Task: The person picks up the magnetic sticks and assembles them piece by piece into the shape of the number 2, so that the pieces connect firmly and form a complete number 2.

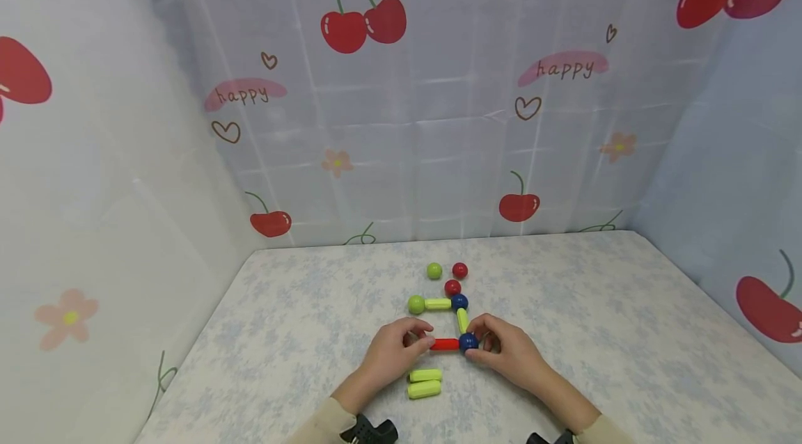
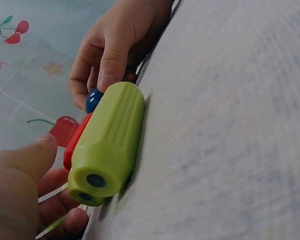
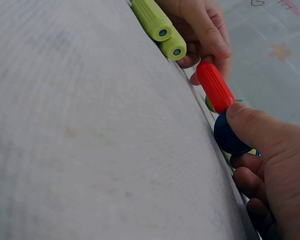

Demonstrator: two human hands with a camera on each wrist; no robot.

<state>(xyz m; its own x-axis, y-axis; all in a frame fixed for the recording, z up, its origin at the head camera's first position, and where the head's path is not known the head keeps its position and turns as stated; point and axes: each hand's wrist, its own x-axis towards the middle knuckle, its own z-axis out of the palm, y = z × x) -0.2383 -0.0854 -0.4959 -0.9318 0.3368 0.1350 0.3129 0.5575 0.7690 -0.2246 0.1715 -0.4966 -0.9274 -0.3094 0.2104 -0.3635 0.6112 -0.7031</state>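
My right hand (image 1: 510, 353) pinches a dark blue ball (image 1: 468, 342) between thumb and fingers. A red ridged rod (image 1: 445, 344) joins this ball and points left. My left hand (image 1: 396, 346) is at the rod's far end, its fingertips right by the end and a gap between thumb and fingers in the left wrist view. From the held ball a yellow-green rod (image 1: 462, 321) runs back to a second blue ball (image 1: 459, 302). Another yellow-green rod (image 1: 438, 304) leads left from there to a green ball (image 1: 416, 304).
Two loose yellow-green rods (image 1: 425, 389) lie side by side in front of the left hand; dark round ends show in the left wrist view. One red ball (image 1: 452, 287) sits close to the rear blue ball. Behind are another red ball (image 1: 460, 270) and a green ball (image 1: 434, 271).
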